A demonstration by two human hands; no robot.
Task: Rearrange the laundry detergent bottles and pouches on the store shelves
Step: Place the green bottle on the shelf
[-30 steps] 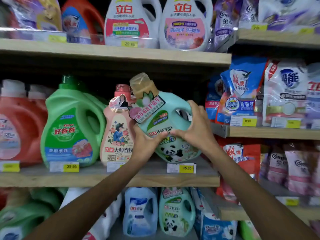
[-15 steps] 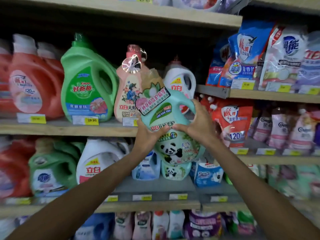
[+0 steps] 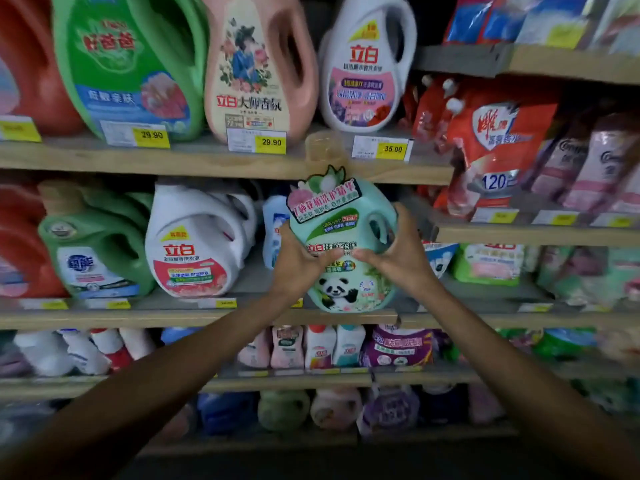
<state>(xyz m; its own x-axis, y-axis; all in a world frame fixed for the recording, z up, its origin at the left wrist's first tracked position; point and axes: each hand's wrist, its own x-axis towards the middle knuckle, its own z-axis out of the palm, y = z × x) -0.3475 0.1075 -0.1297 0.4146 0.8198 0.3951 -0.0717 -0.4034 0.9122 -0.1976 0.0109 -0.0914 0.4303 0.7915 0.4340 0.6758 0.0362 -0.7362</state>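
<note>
A mint-green panda detergent bottle (image 3: 346, 237) with a translucent amber cap is held upright in both hands, in front of the second shelf (image 3: 138, 315). My left hand (image 3: 299, 261) grips its left side and my right hand (image 3: 398, 254) holds its right side by the handle hole. Its base is level with that shelf's front edge. Above it, on the upper shelf (image 3: 207, 161), stand a white bottle (image 3: 363, 67), a pink bottle (image 3: 256, 67) and a green jug (image 3: 128, 64).
A white jug (image 3: 197, 244) and a green jug (image 3: 93, 251) stand left of the held bottle. Red and pink pouches (image 3: 498, 140) fill the right-hand shelves. Small bottles (image 3: 318, 346) line the lower shelf. Price tags (image 3: 393, 148) hang on the shelf edges.
Both hands have carried the panda bottle down from the upper shelf to the shelf below. The view has dropped with it, and the bottle now stands straighter.
</note>
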